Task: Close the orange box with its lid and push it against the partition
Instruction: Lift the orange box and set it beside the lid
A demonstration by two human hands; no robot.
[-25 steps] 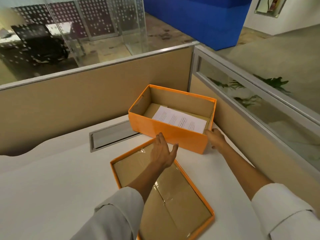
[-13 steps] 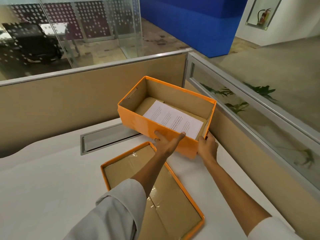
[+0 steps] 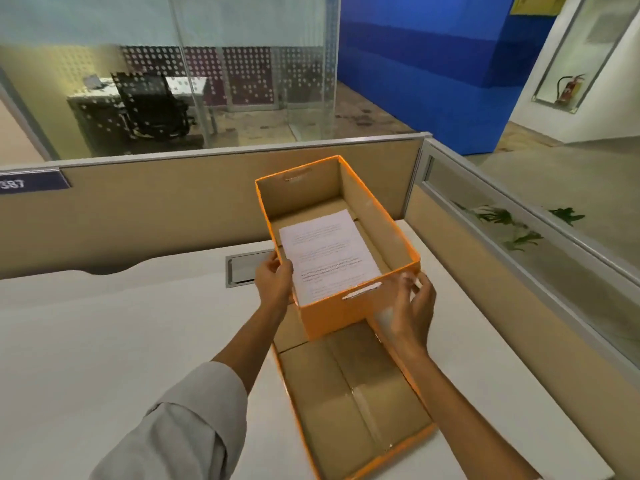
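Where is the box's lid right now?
The lid lies upside down on the white desk, centre-right, just nearer than the orange box, between the forearms.

The orange box (image 3: pixel 349 271) is now turned so that a short end faces the person, where a long side faced them before. It is lifted over the far end of the lid (image 3: pixel 353 400). The left hand (image 3: pixel 275 278) is moved to the 9 o'clock wall, the right hand (image 3: pixel 410 303) to the 4 o'clock corner.

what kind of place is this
Most likely an open-plan office cubicle: a white desk fenced by tan partition panels, with a glass-walled room holding an office chair beyond.
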